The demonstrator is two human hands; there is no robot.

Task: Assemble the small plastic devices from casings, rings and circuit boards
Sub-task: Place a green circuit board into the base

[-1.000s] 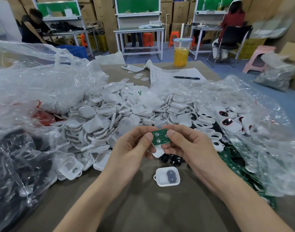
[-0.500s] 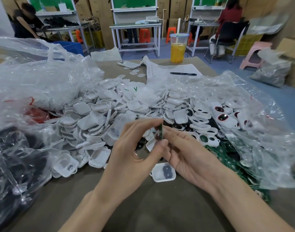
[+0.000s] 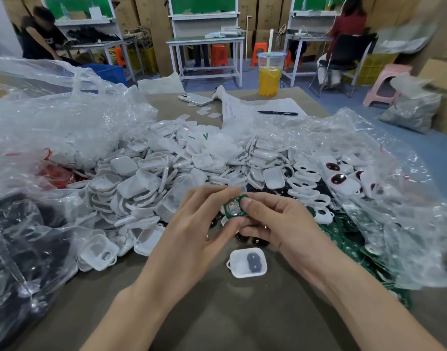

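Turned from edge-on 0.5 s ago, the green circuit board (image 3: 233, 208) now lies face-up between the 2 hands, its clear round dome showing.

Nearest on the brown table (image 3: 217, 315) sits 1 open white casing (image 3: 247, 266) with a dark pad inside, apart from both hands and just below them. Above it, the left hand (image 3: 199, 224) pinches the board's left side, fingertips curled over its far edge and thumb underneath. The right hand (image 3: 275, 224) clamps the board's right side, thumb pressed flat on its face and fingers curled beneath. The board is held off the table, over a few black round parts (image 3: 255, 240).

Behind the hands spreads a heap of white casings (image 3: 146, 178), with white rings (image 3: 306, 193) to the right. Loose green boards (image 3: 349, 239) lie under the crumpled clear plastic bag (image 3: 394, 198) at the right, beside finished devices with dark red windows (image 3: 339, 179).

Further back lie a phone (image 3: 195, 98), a printed sheet (image 3: 245, 107) with a pen (image 3: 277, 113) on it, and a cup of yellow drink (image 3: 269, 77).
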